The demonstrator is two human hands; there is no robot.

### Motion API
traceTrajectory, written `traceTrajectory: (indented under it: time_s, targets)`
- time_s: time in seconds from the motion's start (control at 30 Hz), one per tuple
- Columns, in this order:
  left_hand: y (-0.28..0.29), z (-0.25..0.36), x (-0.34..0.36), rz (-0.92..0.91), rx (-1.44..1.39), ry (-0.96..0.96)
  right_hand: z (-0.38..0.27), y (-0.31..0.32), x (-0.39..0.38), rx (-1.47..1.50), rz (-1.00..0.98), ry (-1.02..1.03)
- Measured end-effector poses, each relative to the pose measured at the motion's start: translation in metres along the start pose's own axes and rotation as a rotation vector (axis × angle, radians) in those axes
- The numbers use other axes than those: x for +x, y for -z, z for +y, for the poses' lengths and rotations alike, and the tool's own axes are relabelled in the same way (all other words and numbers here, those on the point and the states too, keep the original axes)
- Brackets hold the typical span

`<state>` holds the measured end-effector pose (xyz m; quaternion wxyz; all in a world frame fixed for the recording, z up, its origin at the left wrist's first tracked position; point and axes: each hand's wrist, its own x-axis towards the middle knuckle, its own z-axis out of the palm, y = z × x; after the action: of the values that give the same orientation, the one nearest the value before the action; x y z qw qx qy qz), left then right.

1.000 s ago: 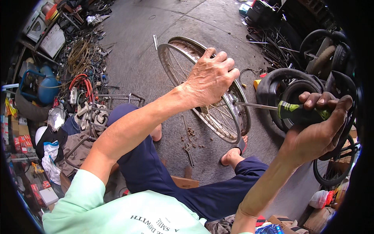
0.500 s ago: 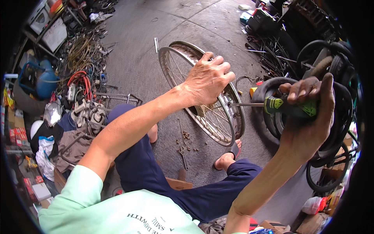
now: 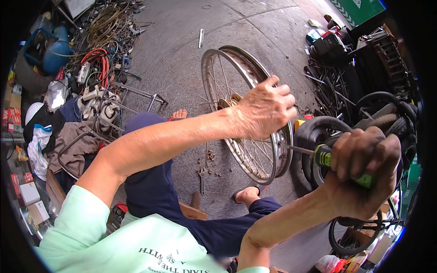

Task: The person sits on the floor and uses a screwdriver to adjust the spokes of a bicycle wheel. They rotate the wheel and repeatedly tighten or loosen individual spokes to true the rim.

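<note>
A silver spoked wheel rim (image 3: 209, 70) stands tilted in front of me. My left hand (image 3: 265, 108) is closed over the upper right of the rim, gripping it, with the palm hidden. In my right hand (image 3: 363, 170) is a black and green screwdriver (image 3: 322, 156), fingers wrapped round its handle. Its steel shaft reaches left to the rim's right side, below my left hand; where the tip sits is too small to be sure. On the concrete below lie several small brass-coloured pieces (image 3: 209, 172), a thin rod and a wrench (image 3: 202, 184).
Heaped cables (image 3: 102, 25), a blue tank (image 3: 57, 52), a metal tube frame (image 3: 154, 98) and clothing (image 3: 77, 136) crowd the left. Black tyres (image 3: 302, 145), metal rods (image 3: 318, 91) and a bicycle wheel (image 3: 341, 236) line the right. A wooden board (image 3: 193, 211) lies between my legs.
The camera view has shifted. The wheel and my left hand appear further right. My right hand has turned, its fingers now curled more fully over the screwdriver's handle.
</note>
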<state>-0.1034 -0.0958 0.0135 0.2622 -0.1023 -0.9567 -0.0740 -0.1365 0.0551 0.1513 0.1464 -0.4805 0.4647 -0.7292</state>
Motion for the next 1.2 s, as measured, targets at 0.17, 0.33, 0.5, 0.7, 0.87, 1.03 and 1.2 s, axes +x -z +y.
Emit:
traceTrajectory:
  time_s: [0.17, 0.33, 0.5, 0.7, 0.87, 1.03, 1.2]
  targets:
    - [-0.010, 0.007, 0.006, 0.061, -0.073, -0.051, 0.002, 0.016, 0.013, -0.015, -0.298, -0.116]
    - [-0.010, -0.004, 0.014, -0.005, -0.010, -0.032, -0.008, 0.015, -0.016, -0.119, 0.123, 0.053]
    - [0.000, -0.024, 0.003, -0.043, -0.011, 0.018, -0.040, 0.036, -0.060, -0.082, 0.424, 0.193]
    - [0.006, -0.031, -0.003, -0.012, 0.000, 0.058, -0.028, 0.041, -0.078, -0.010, 0.645, 0.209]
    - [0.002, -0.033, -0.003, -0.016, 0.019, 0.083, -0.012, 0.041, -0.078, -0.026, 0.757, 0.233]
    - [0.002, -0.036, -0.004, -0.015, 0.041, 0.076, -0.013, 0.056, -0.081, -0.020, 0.786, 0.256]
    - [0.004, -0.040, -0.005, -0.048, 0.060, 0.069, -0.009, 0.059, -0.082, -0.014, 0.792, 0.246]
